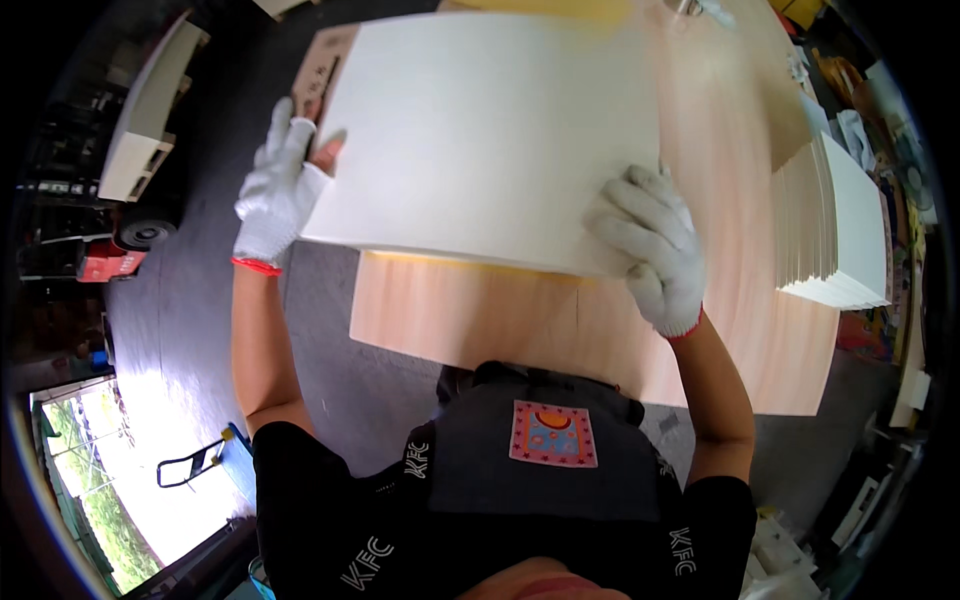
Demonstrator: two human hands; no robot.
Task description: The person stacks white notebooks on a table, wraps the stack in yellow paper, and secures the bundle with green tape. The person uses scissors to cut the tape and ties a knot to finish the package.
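Note:
A large white board (490,140) spans the space in front of me, its near edge above a wooden table (450,310). My left hand (280,190), in a white glove with a red cuff and bare fingertips, grips the board's left edge, thumb on top. Beside those fingers a brown cardboard strip (325,70) with dark print runs along the board's far left side. My right hand (655,240), gloved the same way, is bent around the board's near right edge; its fingertips are slightly blurred. Yellow sheeting (560,10) shows at the board's far edge, and a thin yellow line below its near edge.
A stack of white boards (830,225) stands on the table's right side. Left on the grey floor (200,310) are a pale stack (150,130) and a red vehicle part with a wheel (145,232). A blue hand cart (235,460) stands by a bright doorway at lower left.

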